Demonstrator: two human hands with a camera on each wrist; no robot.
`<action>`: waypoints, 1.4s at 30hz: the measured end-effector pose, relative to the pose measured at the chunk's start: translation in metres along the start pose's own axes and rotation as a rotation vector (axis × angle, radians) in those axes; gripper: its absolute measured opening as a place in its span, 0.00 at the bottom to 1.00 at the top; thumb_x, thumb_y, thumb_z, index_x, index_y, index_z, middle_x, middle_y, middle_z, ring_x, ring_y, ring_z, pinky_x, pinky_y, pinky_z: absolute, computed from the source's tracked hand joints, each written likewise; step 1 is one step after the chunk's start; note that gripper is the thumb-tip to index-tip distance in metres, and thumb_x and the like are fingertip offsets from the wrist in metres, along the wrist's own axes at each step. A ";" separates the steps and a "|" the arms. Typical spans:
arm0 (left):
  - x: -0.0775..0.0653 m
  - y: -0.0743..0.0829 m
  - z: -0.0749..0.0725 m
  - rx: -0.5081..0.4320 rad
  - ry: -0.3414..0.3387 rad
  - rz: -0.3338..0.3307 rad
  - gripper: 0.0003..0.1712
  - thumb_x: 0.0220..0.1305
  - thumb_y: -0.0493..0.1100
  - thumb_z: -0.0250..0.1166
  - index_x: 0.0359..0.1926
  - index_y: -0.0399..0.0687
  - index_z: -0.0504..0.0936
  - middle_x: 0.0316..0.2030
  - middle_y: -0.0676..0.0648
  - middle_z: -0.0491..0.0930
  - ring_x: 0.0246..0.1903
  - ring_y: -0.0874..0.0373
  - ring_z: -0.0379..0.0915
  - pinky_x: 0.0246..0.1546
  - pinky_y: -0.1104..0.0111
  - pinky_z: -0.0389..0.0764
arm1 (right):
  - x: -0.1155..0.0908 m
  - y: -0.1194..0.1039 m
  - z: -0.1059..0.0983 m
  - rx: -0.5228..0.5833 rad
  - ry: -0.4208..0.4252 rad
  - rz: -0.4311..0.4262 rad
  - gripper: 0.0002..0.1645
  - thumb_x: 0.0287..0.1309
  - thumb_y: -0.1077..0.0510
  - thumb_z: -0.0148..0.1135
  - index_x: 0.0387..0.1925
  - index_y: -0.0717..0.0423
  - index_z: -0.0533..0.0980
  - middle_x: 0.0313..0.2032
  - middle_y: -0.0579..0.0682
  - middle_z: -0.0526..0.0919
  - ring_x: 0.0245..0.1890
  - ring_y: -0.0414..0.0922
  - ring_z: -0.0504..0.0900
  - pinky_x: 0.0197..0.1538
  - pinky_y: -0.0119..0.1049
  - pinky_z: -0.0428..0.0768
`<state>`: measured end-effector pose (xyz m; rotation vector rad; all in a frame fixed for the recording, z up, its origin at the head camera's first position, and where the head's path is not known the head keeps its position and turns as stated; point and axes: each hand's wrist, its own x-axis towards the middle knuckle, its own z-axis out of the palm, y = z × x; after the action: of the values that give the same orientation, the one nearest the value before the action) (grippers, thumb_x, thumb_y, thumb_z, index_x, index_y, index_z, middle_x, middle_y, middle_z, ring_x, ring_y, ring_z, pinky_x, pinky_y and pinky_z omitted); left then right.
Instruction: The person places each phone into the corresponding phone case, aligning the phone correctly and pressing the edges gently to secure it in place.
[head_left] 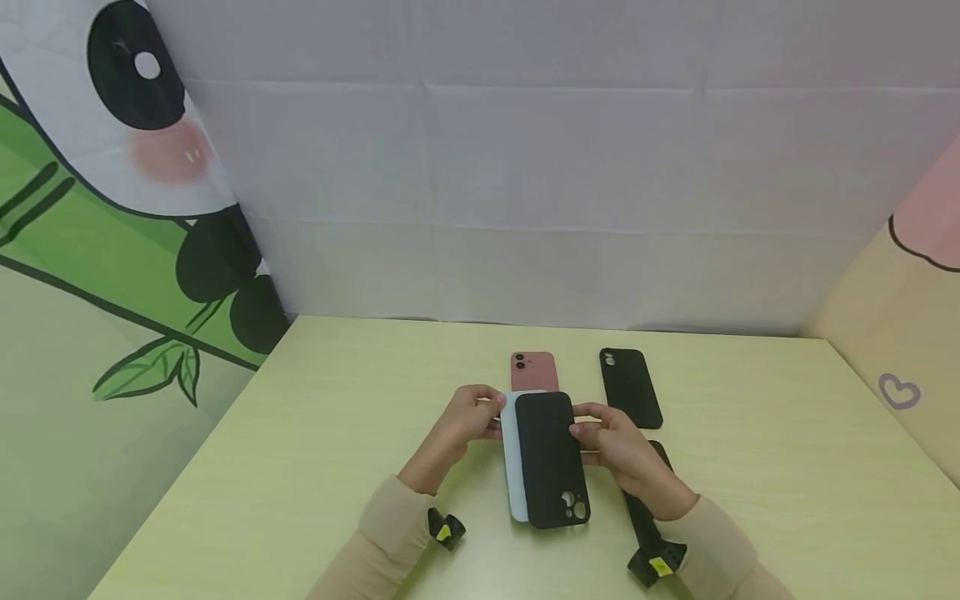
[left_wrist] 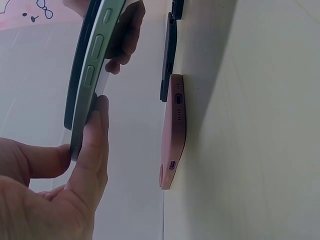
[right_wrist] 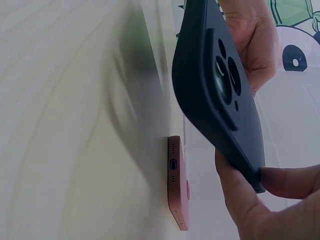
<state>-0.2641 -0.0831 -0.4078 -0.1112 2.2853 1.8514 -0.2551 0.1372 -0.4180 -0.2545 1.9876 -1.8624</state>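
My left hand (head_left: 467, 417) pinches the upper left edge of a pale blue-green phone case (head_left: 513, 467), thumb on one face and fingers on the other in the left wrist view. A black phone case (head_left: 551, 454) lies over its front, offset to the right, camera cutouts at the lower end. My right hand (head_left: 626, 454) holds that black case by its right edge between thumb and fingers. Both cases are held above the table, as the left wrist view shows. Behind them a pink phone (head_left: 534, 371) lies back up, its lower part hidden in the head view.
On the light table (head_left: 360, 400), another black phone case (head_left: 632, 388) lies at the right. One more black item (head_left: 660, 452) shows partly from under my right hand. A white wall sheet (head_left: 525, 167) rises behind the table's far edge, with printed panels at both sides.
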 end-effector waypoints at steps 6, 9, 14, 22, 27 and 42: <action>-0.002 -0.002 0.001 -0.013 -0.021 -0.001 0.12 0.67 0.37 0.51 0.42 0.30 0.73 0.26 0.47 0.76 0.22 0.60 0.74 0.28 0.69 0.80 | 0.000 0.001 0.003 0.005 -0.006 0.003 0.24 0.62 0.67 0.45 0.59 0.72 0.59 0.39 0.54 0.82 0.36 0.41 0.81 0.41 0.37 0.80; -0.004 -0.002 0.002 -0.022 -0.035 0.003 0.11 0.67 0.37 0.51 0.41 0.30 0.73 0.25 0.47 0.77 0.21 0.60 0.74 0.27 0.70 0.80 | -0.001 0.001 0.006 0.009 -0.014 0.000 0.25 0.62 0.67 0.45 0.60 0.72 0.59 0.39 0.54 0.83 0.35 0.40 0.81 0.40 0.36 0.80; -0.007 -0.001 0.002 -0.039 -0.051 0.009 0.12 0.68 0.38 0.50 0.41 0.31 0.73 0.28 0.46 0.78 0.22 0.61 0.75 0.28 0.68 0.81 | -0.003 0.001 0.009 0.018 -0.019 -0.007 0.25 0.62 0.67 0.45 0.60 0.72 0.59 0.38 0.53 0.83 0.35 0.40 0.81 0.40 0.36 0.80; -0.011 -0.002 0.000 -0.053 -0.068 -0.004 0.13 0.69 0.39 0.49 0.44 0.31 0.73 0.31 0.44 0.78 0.23 0.61 0.75 0.32 0.67 0.81 | -0.005 0.000 0.014 0.013 0.037 0.021 0.23 0.63 0.66 0.47 0.58 0.72 0.61 0.38 0.52 0.83 0.35 0.39 0.80 0.38 0.34 0.80; -0.011 -0.004 0.000 -0.063 -0.082 -0.011 0.13 0.69 0.39 0.49 0.45 0.32 0.73 0.32 0.43 0.78 0.23 0.61 0.75 0.32 0.68 0.81 | -0.007 0.000 0.017 -0.008 0.082 0.032 0.23 0.62 0.66 0.49 0.57 0.74 0.63 0.42 0.57 0.81 0.37 0.41 0.80 0.41 0.37 0.80; -0.016 -0.005 0.000 -0.075 -0.118 0.014 0.17 0.70 0.41 0.48 0.47 0.30 0.73 0.29 0.45 0.78 0.23 0.63 0.75 0.35 0.66 0.81 | -0.008 0.006 0.021 -0.022 0.153 0.041 0.23 0.60 0.65 0.52 0.55 0.73 0.66 0.42 0.58 0.81 0.36 0.41 0.80 0.39 0.39 0.81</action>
<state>-0.2475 -0.0856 -0.4096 0.0027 2.1446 1.8975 -0.2386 0.1216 -0.4233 -0.0789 2.0975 -1.8854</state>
